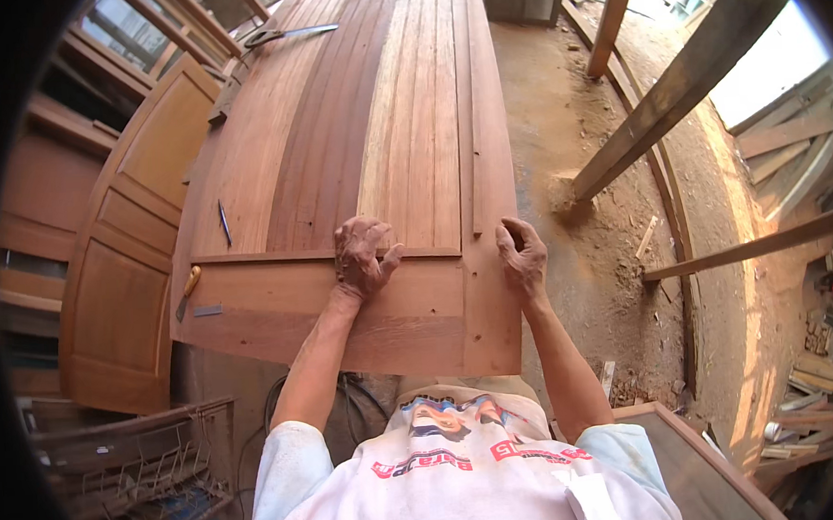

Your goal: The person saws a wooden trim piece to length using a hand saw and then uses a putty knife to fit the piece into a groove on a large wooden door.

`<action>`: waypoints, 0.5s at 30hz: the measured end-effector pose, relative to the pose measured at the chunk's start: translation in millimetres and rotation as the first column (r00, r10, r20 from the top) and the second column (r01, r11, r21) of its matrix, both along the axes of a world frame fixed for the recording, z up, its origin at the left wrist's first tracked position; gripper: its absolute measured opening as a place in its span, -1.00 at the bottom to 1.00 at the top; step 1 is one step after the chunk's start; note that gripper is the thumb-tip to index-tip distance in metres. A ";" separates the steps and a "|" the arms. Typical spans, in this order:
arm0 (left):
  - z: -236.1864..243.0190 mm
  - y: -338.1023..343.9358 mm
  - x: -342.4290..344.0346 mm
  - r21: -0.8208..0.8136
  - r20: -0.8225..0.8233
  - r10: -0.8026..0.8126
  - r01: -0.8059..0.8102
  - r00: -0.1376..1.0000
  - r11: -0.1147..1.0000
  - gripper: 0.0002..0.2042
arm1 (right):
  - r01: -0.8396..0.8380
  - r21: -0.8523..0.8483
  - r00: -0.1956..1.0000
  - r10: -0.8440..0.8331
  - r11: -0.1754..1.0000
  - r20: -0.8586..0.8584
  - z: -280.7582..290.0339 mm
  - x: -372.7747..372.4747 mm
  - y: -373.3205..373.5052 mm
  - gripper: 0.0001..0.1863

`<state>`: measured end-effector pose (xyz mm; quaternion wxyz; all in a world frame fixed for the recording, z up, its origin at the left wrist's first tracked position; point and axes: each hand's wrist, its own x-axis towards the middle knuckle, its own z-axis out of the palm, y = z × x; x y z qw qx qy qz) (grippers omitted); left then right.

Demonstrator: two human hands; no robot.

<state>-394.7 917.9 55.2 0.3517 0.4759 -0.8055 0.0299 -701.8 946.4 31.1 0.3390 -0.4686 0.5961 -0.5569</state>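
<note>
A large wooden door panel (409, 298) of reddish and pale boards lies flat before me, stretching away. Across its near part runs a thin wooden strip (275, 258). My left hand (363, 253) rests on this strip with its fingers curled over it. At the panel's right edge is my right hand (524, 257), its fingers bent around the edge; the fingertips are partly hidden. A longer wooden strip (475, 163) lies along the right side, just beyond that hand.
On the panel lie a yellow-handled tool (191, 281), a small grey metal piece (207, 310), a pen-like tool (224, 223) and a handsaw (292, 34). A panelled door (133, 247) leans at left. Slanting wooden posts (676, 86) stand at right; wood scraps (827, 370) are piled beyond.
</note>
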 end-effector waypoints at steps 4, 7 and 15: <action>-12.5 4.6 7.0 -0.004 0.113 0.195 -0.196 0.974 0.981 -0.53 | -0.039 0.014 0.996 0.037 0.999 0.086 -19.7 -66.0 56.8 -0.68; -20.8 5.5 9.1 -0.044 0.118 0.283 -0.279 0.952 0.959 -0.53 | -0.057 0.304 0.997 0.070 0.951 -0.032 -46.0 -143.0 110.9 -0.67; -26.1 3.2 1.3 0.011 0.161 0.342 -0.348 0.926 0.937 -0.55 | 0.139 0.538 0.990 -0.136 0.831 -0.046 -76.9 -291.0 228.2 -0.68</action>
